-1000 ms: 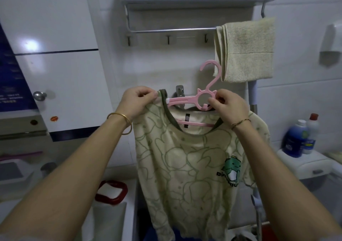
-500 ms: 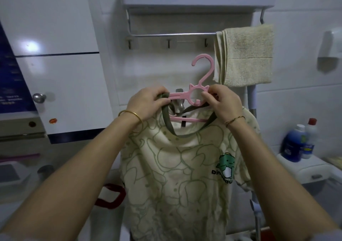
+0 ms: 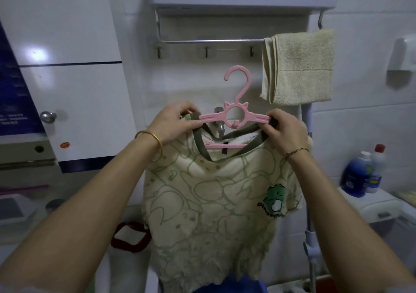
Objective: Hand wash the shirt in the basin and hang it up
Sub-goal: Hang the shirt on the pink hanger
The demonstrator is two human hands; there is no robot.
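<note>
Pinches shirt (image 3: 213, 202) collar onto pink hanger (image 3: 236, 115): left hand (image 3: 177, 124) at one arm, right hand (image 3: 283, 130) at the other, below the towel rail (image 3: 211, 41).

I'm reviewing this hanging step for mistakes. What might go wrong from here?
The shirt may slip: both the left hand and the right hand pinch its green collar against the ends of the pink hanger, so the shoulders seem not fully seated. Pulling the collar over those ends may stretch it. The hanger is not yet on the rail, whose right end the towel fills; hung there, the shirt would press against it.
</note>
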